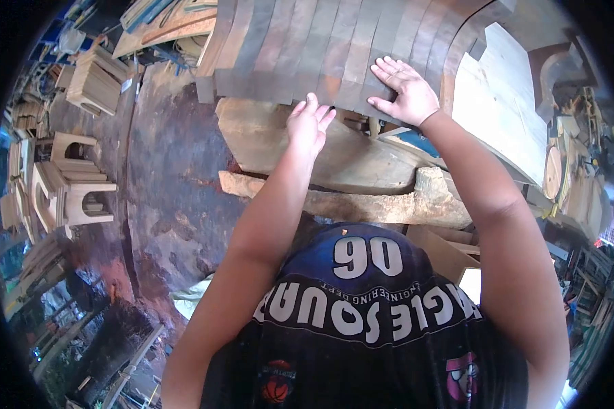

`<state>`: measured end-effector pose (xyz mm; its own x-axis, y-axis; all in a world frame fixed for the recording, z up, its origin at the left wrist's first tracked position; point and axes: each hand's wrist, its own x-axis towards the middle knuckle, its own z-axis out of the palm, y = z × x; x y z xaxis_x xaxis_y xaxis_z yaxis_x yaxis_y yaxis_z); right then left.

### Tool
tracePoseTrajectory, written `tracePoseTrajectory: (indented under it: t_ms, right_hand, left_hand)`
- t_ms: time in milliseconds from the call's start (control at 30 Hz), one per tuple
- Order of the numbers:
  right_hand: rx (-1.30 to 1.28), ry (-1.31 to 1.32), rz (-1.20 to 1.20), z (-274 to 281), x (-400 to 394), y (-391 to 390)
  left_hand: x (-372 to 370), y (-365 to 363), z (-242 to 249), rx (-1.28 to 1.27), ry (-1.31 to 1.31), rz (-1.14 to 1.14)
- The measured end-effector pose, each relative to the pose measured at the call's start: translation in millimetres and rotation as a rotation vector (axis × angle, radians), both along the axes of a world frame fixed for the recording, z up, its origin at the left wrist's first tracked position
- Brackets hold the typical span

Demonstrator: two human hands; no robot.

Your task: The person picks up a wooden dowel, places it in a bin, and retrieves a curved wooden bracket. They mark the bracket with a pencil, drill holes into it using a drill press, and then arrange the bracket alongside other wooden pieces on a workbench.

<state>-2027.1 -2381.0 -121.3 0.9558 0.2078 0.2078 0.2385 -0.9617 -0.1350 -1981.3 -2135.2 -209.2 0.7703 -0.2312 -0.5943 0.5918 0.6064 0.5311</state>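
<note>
A broad panel of dark wooden strips [300, 41] set side by side fills the top middle of the head view. My right hand [404, 91] lies palm down on its surface near the front edge, fingers stretched out and thumb to the side. Just below that edge is my left hand [307, 128], turned up with its fingers apart, the tips reaching the edge. A small dark spot shows by those fingertips; I cannot make out what it is. Beneath the panel are a pale curved board [273, 140] and a rough-edged wood piece [361, 204].
On the right lies a pale flat sheet [494, 102]. Wooden stools [75, 184] and a wooden box-shaped piece [95, 80] stand at the left on the stained floor [177, 177]. Wood scraps [597, 300] are stacked at the far right.
</note>
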Motion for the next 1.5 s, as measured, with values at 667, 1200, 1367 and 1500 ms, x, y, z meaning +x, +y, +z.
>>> tracePoseTrajectory:
  t_ms: [667,1200,1367,1500]
  right_hand:
    - [-0.030,0.007,-0.009,-3,2,-3]
    - [-0.021,0.012,-0.001,1,2,0]
    - [-0.002,-0.017,0.003,-1,1,-1]
    - [0.017,-0.038,0.044,-4,2,-5]
  left_hand:
    - [14,45,-13,0.112,-0.182,0.042]
    - [16,28,1,0.121,-0.100,0.095]
    - [1,24,-12,0.065,-0.169,-0.042]
    - [3,10,-19,0.058,-0.125,-0.005]
